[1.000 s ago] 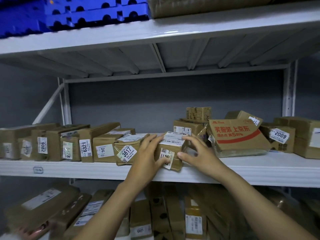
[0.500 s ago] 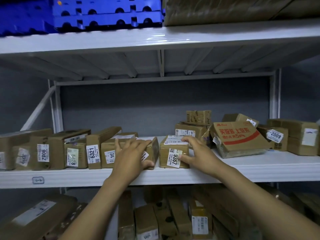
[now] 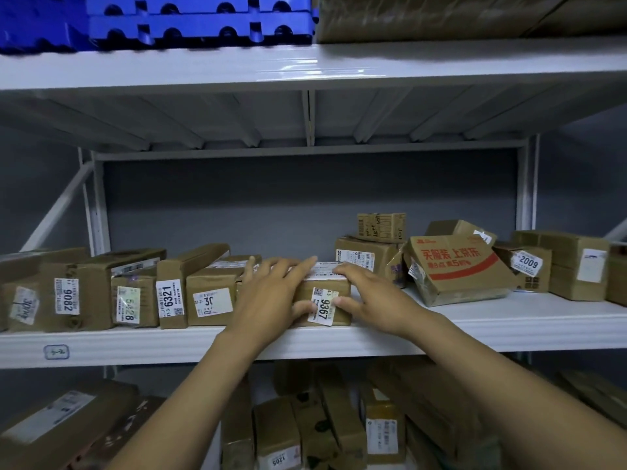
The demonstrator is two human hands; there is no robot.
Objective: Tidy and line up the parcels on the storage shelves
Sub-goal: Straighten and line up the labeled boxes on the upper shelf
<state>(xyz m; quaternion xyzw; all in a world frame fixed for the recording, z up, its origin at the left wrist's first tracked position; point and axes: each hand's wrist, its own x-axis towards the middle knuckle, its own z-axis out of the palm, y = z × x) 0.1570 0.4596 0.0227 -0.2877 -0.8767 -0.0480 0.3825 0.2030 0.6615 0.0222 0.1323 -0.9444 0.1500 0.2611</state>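
A small brown parcel labelled 9367 (image 3: 339, 288) sits at the front edge of the middle white shelf (image 3: 475, 334). My left hand (image 3: 271, 296) lies across its left part, fingers stretched over the top and thumb on the front face. It also hides the parcel just to the left. My right hand (image 3: 368, 300) presses on the right part, fingers flat on top and thumb beside the label. To the left stands a row of parcels with labels facing out: one marked 30 (image 3: 212, 300), 6321 (image 3: 171, 300) and 9082 (image 3: 68, 296).
Right of my hands a red-printed box (image 3: 454, 269) lies tilted, with parcel 2009 (image 3: 529, 266) and larger boxes beyond. Two stacked parcels (image 3: 366, 256) stand behind. Blue pallets (image 3: 196, 22) sit on the top shelf. Several parcels (image 3: 305, 429) fill the lower shelf.
Parcel 9367 was set down on the shelf and slid left against the row. My left hand moved from the neighbouring parcel onto it. The view shifted.
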